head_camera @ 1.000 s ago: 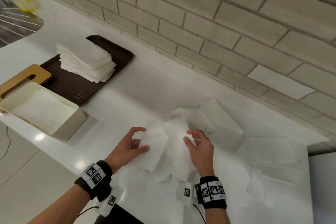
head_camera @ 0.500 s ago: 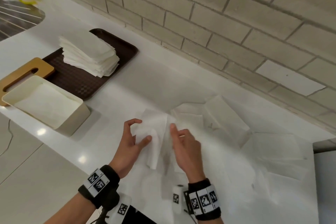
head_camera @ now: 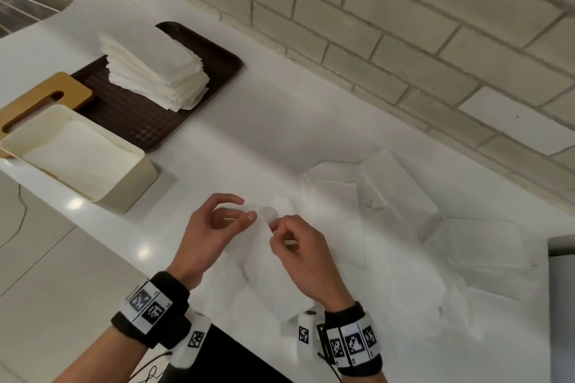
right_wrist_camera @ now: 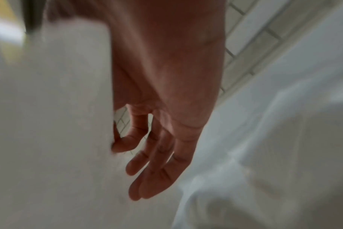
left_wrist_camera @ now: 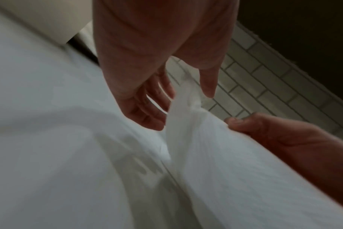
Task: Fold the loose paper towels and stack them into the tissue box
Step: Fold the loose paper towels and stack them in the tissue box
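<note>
A white paper towel (head_camera: 273, 270) hangs lifted above the counter between my hands. My left hand (head_camera: 242, 208) has curled fingers, and the towel's upper edge (left_wrist_camera: 186, 96) runs between its thumb and fingers. My right hand (head_camera: 273, 228) pinches the same towel just to the right; its index finger (right_wrist_camera: 127, 142) curls against the sheet (right_wrist_camera: 49, 108), and its thumb is hidden behind it. The cream tissue box (head_camera: 130, 193) stands open at the left near the counter's front edge, with folded towels (head_camera: 77, 158) inside. Several loose towels (head_camera: 389, 196) lie spread to the right.
A brown tray (head_camera: 140, 121) behind the box carries a tall stack of folded towels (head_camera: 155, 71). A wooden lid (head_camera: 37, 99) lies beside the box. The brick wall (head_camera: 373, 25) runs along the back. A sink rack (head_camera: 21, 0) is at the far left.
Both hands have lifted the towel off the pile and drawn its upper edge together, so it now hangs narrow between them. The view has shifted slightly.
</note>
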